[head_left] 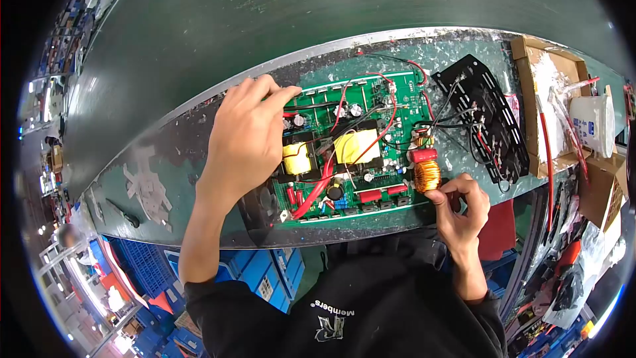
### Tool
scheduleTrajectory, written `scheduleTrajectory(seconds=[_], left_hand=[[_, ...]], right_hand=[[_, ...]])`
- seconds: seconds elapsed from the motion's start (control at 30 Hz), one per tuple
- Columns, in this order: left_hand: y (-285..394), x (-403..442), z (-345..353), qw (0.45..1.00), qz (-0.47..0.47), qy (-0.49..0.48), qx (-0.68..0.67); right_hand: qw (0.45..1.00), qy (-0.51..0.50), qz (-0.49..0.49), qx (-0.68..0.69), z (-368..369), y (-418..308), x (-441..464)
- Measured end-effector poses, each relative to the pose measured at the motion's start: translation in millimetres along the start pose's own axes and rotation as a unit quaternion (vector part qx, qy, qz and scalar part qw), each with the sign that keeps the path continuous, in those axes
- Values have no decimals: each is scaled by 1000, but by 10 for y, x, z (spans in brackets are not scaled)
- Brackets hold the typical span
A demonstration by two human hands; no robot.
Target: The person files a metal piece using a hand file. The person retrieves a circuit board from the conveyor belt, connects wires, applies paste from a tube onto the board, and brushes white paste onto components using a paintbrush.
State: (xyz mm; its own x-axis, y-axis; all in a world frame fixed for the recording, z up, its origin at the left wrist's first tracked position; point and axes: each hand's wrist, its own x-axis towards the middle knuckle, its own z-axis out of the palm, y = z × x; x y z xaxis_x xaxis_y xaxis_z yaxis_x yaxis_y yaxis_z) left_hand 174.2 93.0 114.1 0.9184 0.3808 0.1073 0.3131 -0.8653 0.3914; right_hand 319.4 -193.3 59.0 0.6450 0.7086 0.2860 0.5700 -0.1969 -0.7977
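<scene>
A green circuit board (397, 96) lies on the dark worktop, carrying two yellow-wrapped transformers (356, 146), red and black wires and small parts. My left hand (246, 134) is bent over the board's left end, its fingers curled at the upper left edge; what the fingertips hold, if anything, is hidden. At the board's lower right, my right hand (462, 207) has its thumb against the underside of a copper-wound coil (427, 176), its fingers curled beside it. A black slotted metal panel (487, 119) with wires attached rests right of the board.
On the right stands a cardboard box (528, 106) with white material, red wires and a white container (591, 125). Pale scraps (149, 189) and a small dark tool (124, 213) lie at the left. Blue crates (268, 278) sit below the worktop edge.
</scene>
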Motion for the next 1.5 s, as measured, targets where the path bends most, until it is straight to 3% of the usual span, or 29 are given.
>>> scheduleTrajectory(seconds=[0.17, 0.77, 0.83, 0.87, 1.2, 1.33, 1.5], left_hand=[[-38, 7, 24, 1000, -6, 7, -21], [27, -25, -47, 999, -35, -13, -28], [-7, -48, 10, 991, -25, 121, -57], [7, -74, 10, 989, -55, 129, -49], [-28, -41, -19, 999, -14, 27, 41], [-18, -57, -13, 991, -71, 107, -37], [-59, -88, -3, 996, -41, 63, 42]], right_hand=[[999, -6, -44, 6, -2, 57, 3], [1000, 5, -15, 5, 0, 29, 6], [1000, 9, -11, 13, -6, 40, 10], [1000, 3, -27, 8, -20, 43, 9], [999, -8, -35, -3, -33, 56, 24], [999, -2, -33, -2, -38, 35, 49], [1000, -10, -12, -4, -42, 28, 32]])
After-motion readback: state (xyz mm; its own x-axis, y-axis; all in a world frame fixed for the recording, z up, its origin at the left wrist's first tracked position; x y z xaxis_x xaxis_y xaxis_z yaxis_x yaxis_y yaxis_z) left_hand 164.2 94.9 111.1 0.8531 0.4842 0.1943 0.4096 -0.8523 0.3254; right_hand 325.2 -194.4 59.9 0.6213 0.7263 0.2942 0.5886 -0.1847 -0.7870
